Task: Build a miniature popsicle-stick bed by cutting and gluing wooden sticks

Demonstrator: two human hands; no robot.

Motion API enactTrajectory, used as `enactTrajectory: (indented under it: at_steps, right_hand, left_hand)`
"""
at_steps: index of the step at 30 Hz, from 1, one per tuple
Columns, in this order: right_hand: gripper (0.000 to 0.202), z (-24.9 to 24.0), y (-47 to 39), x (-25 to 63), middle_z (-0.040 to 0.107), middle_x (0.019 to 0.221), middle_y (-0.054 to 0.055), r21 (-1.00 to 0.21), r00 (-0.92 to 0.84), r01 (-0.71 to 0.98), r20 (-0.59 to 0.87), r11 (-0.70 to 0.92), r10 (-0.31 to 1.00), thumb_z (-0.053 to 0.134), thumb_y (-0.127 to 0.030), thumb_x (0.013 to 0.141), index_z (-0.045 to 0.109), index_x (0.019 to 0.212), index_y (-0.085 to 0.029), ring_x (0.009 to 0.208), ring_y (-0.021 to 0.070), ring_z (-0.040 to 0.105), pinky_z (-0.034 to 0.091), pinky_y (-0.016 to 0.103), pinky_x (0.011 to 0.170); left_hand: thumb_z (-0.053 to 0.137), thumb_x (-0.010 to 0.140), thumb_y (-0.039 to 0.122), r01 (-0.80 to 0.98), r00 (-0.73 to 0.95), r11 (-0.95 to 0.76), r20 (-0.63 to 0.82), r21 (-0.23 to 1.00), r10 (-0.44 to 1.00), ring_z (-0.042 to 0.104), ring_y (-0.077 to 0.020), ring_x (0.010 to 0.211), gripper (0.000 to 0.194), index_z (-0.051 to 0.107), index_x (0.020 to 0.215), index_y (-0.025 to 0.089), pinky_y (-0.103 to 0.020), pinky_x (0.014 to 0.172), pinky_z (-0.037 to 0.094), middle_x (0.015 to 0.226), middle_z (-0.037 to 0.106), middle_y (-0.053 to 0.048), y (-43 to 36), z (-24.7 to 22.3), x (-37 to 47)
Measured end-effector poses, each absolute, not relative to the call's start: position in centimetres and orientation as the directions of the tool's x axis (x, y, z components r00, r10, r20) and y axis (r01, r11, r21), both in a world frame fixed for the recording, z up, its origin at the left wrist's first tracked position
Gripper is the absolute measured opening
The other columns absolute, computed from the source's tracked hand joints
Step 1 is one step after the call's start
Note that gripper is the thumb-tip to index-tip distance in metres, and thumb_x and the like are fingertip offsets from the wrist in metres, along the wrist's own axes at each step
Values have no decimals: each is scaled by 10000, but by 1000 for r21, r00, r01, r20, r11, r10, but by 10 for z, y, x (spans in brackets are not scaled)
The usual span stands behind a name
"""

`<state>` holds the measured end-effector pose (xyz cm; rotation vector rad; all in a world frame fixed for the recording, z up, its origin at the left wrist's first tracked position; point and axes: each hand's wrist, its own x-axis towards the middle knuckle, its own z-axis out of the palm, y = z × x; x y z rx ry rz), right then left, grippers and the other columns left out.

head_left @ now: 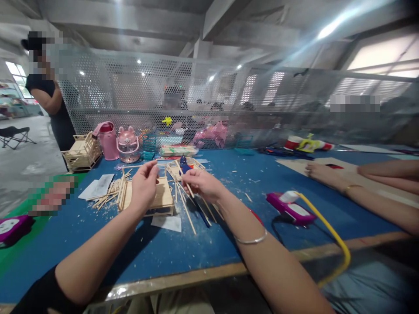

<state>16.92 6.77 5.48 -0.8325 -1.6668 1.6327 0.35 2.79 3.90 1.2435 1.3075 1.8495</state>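
1. Head view, hands: left hand [144, 185] hangs over the wooden frame [164, 192], thumb and forefinger drawn close; cannot tell whether anything thin sits between them. Right hand [203, 185] pinches a thin stick [190, 190] between thumb and fingers, the stick tilted.
2. Head view, placement: frame lies on the blue table [157, 257], left of its middle, set back from the near edge. Loose sticks [106, 197] lie heaped on the frame's left, toward the table's left edge; a paper slip [168, 223] lies on its near-edge side. A blue-handled tool [185, 163] lies just beyond the right hand, toward the far edge.
3. Handling, judged: stick looks slender and likely snaps if bent, so a light pinch near the working end should serve best.
4. Steadying, judged: forearms lowered toward the near edge would calm both fingertips.
5. Risk, judged: left wrist is close above the frame; a dropped forearm could nudge it. Brushing wood crumbs aside would help small pieces lie flat.
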Motion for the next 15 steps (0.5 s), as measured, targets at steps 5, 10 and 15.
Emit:
enactTrajectory:
  at_steps: [5,10,15]
  right_hand:
    - [241,64,79,158,420,378,-70,-985,-528,82,-172,-152,832,588,-285,777,516,601,-138,306,25,324,209,142,291]
    - [259,58,78,142,444,387,-58,-973,-494,71,-224,-218,840,501,-229,839,509,601,-127,289,14,304,173,122,270]
    - [291,45,75,135,395,343,-74,-990,-508,25,-132,-138,851,541,-288,802,482,560,-138,267,19,260,153,145,270]
  left_hand:
    - [539,748,313,178,-348,-280,327,943,879,548,-118,629,253,622,902,129,-226,576,445,735,625,-27,25,30,-6]
    - [503,761,263,475,-192,-277,406,835,893,597,-162,713,228,654,880,139,-277,674,455,811,680,-60,9,28,-7]
    - [471,742,180,659,-20,-368,505,656,863,601,-170,740,249,655,905,139,-284,691,455,864,685,-75,-2,25,-3]
